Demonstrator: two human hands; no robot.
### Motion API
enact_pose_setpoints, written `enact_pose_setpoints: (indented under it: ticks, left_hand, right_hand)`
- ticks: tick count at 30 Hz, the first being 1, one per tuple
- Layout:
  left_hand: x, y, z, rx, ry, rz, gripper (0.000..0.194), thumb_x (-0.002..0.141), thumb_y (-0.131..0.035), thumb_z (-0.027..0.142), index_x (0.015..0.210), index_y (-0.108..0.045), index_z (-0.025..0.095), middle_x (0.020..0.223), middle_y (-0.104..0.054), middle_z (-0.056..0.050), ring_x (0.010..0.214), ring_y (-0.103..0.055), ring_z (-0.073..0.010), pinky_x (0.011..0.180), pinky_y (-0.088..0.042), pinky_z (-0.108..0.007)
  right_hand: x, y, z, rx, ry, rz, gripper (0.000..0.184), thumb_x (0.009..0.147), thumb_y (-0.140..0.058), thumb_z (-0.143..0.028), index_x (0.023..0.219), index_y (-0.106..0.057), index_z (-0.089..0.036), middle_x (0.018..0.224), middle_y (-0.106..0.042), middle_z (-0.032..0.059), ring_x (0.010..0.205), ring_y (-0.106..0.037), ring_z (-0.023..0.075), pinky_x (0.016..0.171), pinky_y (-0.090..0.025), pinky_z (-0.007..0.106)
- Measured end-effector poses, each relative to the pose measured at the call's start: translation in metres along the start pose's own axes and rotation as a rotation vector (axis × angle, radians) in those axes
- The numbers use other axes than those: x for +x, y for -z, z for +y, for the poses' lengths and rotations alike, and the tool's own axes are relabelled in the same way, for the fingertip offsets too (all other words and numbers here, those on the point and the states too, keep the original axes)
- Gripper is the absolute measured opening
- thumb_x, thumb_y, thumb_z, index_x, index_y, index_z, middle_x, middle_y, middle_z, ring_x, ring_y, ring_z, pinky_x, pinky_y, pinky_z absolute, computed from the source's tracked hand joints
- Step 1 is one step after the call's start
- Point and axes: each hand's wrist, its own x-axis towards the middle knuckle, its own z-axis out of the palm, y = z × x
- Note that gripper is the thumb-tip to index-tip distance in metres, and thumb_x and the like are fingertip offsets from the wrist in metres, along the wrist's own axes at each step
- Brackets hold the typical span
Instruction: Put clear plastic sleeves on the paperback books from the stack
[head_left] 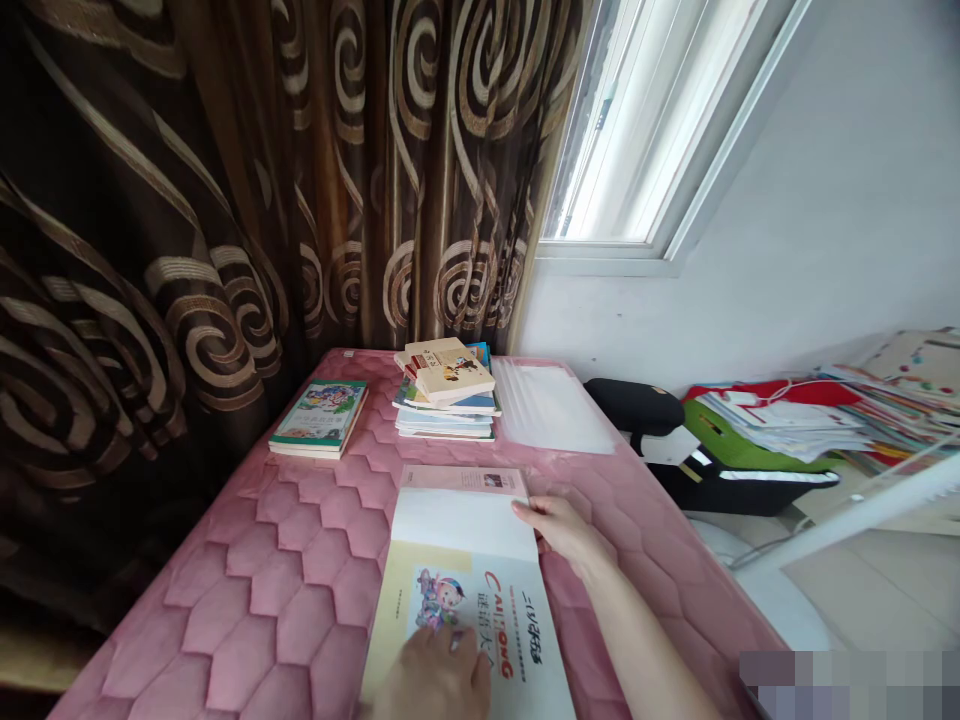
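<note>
An opened picture book [465,525] lies on the pink quilted mat [292,620] in front of me. Its lower page carries a cartoon child and large red and black lettering. My left hand [439,675] rests on that lower page with its fingers over the printed picture, somewhat blurred. At the book's right edge is my right hand [562,530], thumb on top of the blank white upper part and the other fingers mostly hidden at the edge.
Behind the book stands a stack of books [446,400]. A green-edged book [319,415] lies to its left, a translucent plastic sheet [559,410] to its right. A patterned curtain [420,180] hangs behind. Papers and a green box [739,440] are off to the right.
</note>
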Motion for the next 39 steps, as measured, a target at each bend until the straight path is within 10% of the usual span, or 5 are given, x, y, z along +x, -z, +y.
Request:
enact_pose_setpoints:
  ticks: [9, 23, 29, 36, 39]
  left_hand:
    - [0.077, 0.012, -0.073, -0.146, 0.185, -0.031, 0.059, 0.093, -0.034, 0.037, 0.147, -0.018, 0.018, 0.155, -0.016, -0.009, 0.142, -0.012, -0.0267, 0.114, -0.015, -0.051]
    - [0.089, 0.004, -0.076, -0.248, 0.264, -0.127, 0.058, 0.096, -0.019, 0.040, 0.147, -0.012, 0.015, 0.155, -0.008, -0.010, 0.142, -0.008, -0.0245, 0.114, -0.011, -0.051]
    - [0.090, -0.002, -0.076, -0.269, 0.297, -0.130, 0.058, 0.095, -0.020, 0.037, 0.147, -0.013, 0.014, 0.155, -0.007, -0.009, 0.142, -0.008, -0.0241, 0.114, -0.011, -0.051]
    - [0.093, -0.002, -0.074, -0.258, 0.338, -0.134, 0.058, 0.094, -0.021, 0.035, 0.147, -0.013, 0.014, 0.155, -0.007, -0.007, 0.142, -0.009, -0.0234, 0.115, -0.011, -0.049]
    - [0.093, -0.005, -0.075, -0.226, 0.328, -0.132, 0.058, 0.093, -0.021, 0.032, 0.147, -0.015, 0.012, 0.155, -0.008, -0.008, 0.142, -0.009, -0.0242, 0.114, -0.011, -0.049]
  right_hand:
    - [0.009, 0.004, 0.009, -0.113, 0.138, 0.042, 0.031, 0.064, -0.068, -0.047, 0.062, -0.065, -0.016, 0.054, -0.065, 0.0014, 0.051, -0.059, 0.0173, 0.045, -0.042, 0.025]
    - [0.016, -0.012, 0.019, -0.503, 0.343, 0.394, 0.040, 0.073, -0.056, -0.035, 0.109, -0.059, -0.017, 0.059, -0.066, -0.0002, 0.065, -0.065, 0.0239, 0.060, -0.044, 0.031]
    - [0.011, -0.020, 0.015, -0.830, 0.441, 0.463, 0.036, 0.081, -0.050, -0.030, 0.113, -0.059, -0.016, 0.102, -0.065, 0.0123, 0.088, -0.063, 0.0253, 0.075, -0.047, 0.034]
    - [-0.010, -0.038, 0.002, -1.138, 0.571, 0.438, 0.038, 0.089, -0.044, -0.031, 0.121, -0.060, -0.022, 0.131, -0.052, 0.0128, 0.115, -0.049, 0.0316, 0.092, -0.041, 0.044]
    - [-0.019, -0.053, 0.000, -1.157, 0.687, 0.209, 0.046, 0.093, -0.036, -0.038, 0.134, -0.048, -0.021, 0.146, -0.039, 0.0071, 0.134, -0.030, 0.0304, 0.105, -0.031, 0.047]
